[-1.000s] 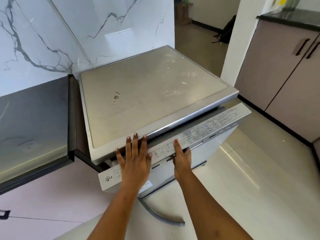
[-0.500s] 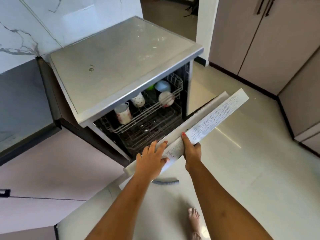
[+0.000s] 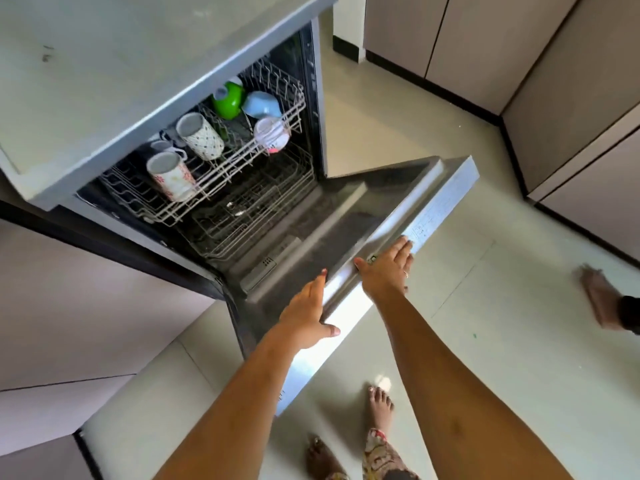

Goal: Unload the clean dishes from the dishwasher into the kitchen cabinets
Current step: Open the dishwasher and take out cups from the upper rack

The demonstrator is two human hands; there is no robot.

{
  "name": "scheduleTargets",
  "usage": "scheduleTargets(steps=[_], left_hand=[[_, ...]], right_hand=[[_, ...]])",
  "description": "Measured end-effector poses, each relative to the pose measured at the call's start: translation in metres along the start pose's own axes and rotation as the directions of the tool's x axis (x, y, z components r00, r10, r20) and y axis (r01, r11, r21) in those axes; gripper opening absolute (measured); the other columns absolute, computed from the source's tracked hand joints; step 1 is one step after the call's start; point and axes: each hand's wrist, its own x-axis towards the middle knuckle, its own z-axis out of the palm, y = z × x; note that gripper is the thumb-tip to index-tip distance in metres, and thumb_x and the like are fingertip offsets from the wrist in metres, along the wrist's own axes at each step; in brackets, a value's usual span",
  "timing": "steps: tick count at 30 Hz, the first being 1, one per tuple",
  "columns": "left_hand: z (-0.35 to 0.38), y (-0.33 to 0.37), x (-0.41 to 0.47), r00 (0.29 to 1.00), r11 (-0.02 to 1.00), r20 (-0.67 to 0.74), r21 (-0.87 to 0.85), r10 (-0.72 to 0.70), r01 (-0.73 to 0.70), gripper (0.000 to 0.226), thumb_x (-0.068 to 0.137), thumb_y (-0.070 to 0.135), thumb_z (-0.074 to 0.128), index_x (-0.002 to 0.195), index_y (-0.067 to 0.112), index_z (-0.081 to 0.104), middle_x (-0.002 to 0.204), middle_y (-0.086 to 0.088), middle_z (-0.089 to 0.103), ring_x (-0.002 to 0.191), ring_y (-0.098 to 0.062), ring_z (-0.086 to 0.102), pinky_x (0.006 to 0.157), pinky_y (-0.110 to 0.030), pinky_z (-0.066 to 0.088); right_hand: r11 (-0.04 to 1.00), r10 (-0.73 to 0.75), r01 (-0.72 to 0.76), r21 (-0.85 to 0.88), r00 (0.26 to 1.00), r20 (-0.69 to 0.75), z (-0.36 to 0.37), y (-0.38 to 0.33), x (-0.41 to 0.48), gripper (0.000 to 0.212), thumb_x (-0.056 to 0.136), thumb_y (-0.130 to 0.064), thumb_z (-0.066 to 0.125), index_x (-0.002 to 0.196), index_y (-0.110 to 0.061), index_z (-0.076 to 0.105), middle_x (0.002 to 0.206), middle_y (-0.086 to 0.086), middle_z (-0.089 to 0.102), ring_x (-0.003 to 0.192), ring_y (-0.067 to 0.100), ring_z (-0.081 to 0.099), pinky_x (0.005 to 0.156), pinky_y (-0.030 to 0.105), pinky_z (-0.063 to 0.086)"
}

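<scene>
Mugs [image 3: 187, 157] and bowls [image 3: 242, 102] stood in the upper rack [image 3: 221, 168] of the dishwasher [image 3: 138, 64], at upper left of the frame. Both flat, spread hands, left hand [image 3: 304, 317] and right hand [image 3: 388, 268], pressed on the edge of the lowered door [image 3: 398, 209] at the centre.

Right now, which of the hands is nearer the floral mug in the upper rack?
Left. The left hand rests on the door edge below the floral mug; the right hand lies further right along that edge.

Glossy pale floor [image 3: 450, 168]; 2 bare feet [image 3: 379, 400]; marble wall.
</scene>
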Motion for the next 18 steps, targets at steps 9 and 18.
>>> scheduleTargets(steps=[9,18], left_hand=[[0.089,0.008,0.018,0.999,0.999,0.032,0.026,0.022,-0.023,0.106,0.083,0.03,0.068,0.149,0.02,-0.014,0.159,-0.003,0.003,0.147,-0.023,0.008,0.119,-0.038,0.016],[0.147,-0.007,0.045,0.99,0.995,0.101,-0.027,0.1,-0.097,0.096,0.089,0.028,0.061,0.149,0.025,-0.015,0.16,0.003,-0.009,0.148,-0.023,-0.003,0.118,-0.04,0.012]], right_hand=[[0.914,0.181,-0.12,-0.389,0.976,0.122,-0.016,0.053,0.018,0.111,0.085,-0.031,0.067,0.147,-0.007,-0.022,0.158,0.013,-0.017,0.148,0.029,-0.007,0.112,0.058,0.016],[0.487,-0.019,0.287,-0.825,0.948,0.319,0.041,0.091,0.054,0.075,0.09,-0.005,0.058,0.152,-0.012,0.015,0.16,0.011,0.009,0.148,0.026,-0.003,0.117,0.052,0.017]])
